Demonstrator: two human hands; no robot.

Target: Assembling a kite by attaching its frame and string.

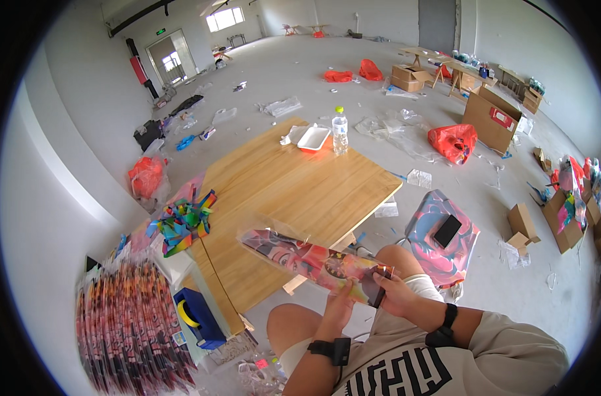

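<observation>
A long, flat package (307, 259) of colourful printed material in a clear plastic sleeve lies slantwise over my lap. Its far left end rests over the wooden table's near edge. My left hand (340, 305) is closed on its lower edge, near the right end. At that end, my right hand (395, 294) pinches the package by its dark corner. The loose clear film of the sleeve sticks out past the print at the left end. My palms hide part of the right end.
The wooden table (294, 178) carries a white tray (313, 138) and a water bottle (340, 132). Left are rainbow ribbons (181, 224), a blue tape dispenser (200, 319) and a row of similar packages (129, 323). A phone (447, 231) lies on a printed stool (439, 254); cartons (488, 122) stand right.
</observation>
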